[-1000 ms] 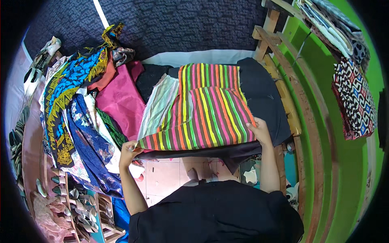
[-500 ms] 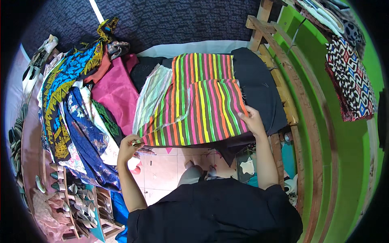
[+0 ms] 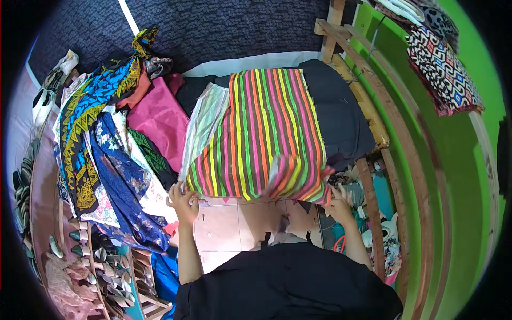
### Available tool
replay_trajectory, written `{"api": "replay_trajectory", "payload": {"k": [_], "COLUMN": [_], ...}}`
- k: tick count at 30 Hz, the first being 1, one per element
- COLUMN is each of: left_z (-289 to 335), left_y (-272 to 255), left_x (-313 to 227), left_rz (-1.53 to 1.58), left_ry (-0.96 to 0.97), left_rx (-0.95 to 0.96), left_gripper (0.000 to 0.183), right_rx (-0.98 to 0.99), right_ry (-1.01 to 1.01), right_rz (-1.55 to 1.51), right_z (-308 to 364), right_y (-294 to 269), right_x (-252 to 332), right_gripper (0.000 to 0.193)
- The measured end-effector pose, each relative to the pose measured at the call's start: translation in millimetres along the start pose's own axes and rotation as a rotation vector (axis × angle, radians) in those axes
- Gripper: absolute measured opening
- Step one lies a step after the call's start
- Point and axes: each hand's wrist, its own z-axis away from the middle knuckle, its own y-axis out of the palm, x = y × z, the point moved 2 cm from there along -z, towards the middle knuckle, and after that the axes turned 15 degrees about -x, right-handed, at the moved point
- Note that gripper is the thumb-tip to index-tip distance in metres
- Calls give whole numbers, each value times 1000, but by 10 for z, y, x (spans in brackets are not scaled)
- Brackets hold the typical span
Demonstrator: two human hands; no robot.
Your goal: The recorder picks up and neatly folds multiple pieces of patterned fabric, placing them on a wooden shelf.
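A striped cloth (image 3: 256, 122) in yellow, orange, pink, green and dark brown lies spread before me on dark fabric. Its left side is folded over, showing the pale underside (image 3: 205, 120). At the near left corner is my left hand (image 3: 185, 205), fingers loosely curved and apart, beside the cloth's edge. My right hand (image 3: 337, 206) pinches the near right corner, where a flap of the cloth is smeared by motion.
Black fabric (image 3: 341, 114) lies right of the striped cloth. Heaped at left are a magenta cloth (image 3: 160, 120) and a blue floral cloth (image 3: 120, 176). Shoes (image 3: 114, 272) fill a rack at lower left. Wooden rails (image 3: 397, 122) run along the right, before a green wall (image 3: 458, 202).
The cloth's raised fold has been flattened, and its near edge has come toward me. My right hand has moved down with the corner; my left hand has shifted right and loosened.
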Motion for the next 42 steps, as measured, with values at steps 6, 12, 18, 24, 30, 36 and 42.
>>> {"api": "replay_trajectory", "payload": {"k": [6,12,18,24,30,36,42], "left_z": [-420,-1144,-1775,-2314,-2438,-2727,-2598], "left_y": [37,820,1777,2371,3113,2944,2558], "left_x": [-335,-698,-652,-895,-414,-212,-338], "left_rz": [87,346,165,-92,-73,511,-140], "left_ry": [168,-7,-178,-363,-621,-548,266], "left_rx": [-231,11,248,629,760,390,72], "left_gripper": [13,19,35,67,67,38,25], "right_rx": [-373,-653,-667,-406,-66,75,98], "right_ry": [355,395,230,88,-13,-7,-17], "right_rz": [23,-236,-166,-37,63,120,98], "right_z": [-24,-684,-1191,-1930,-2460,-2521,-2565], "right_y": [-6,-127,-194,51,332,366,333], "right_x": [-99,246,607,588,667,609,620], "right_gripper": [25,24,22,32,47,52,55]}}
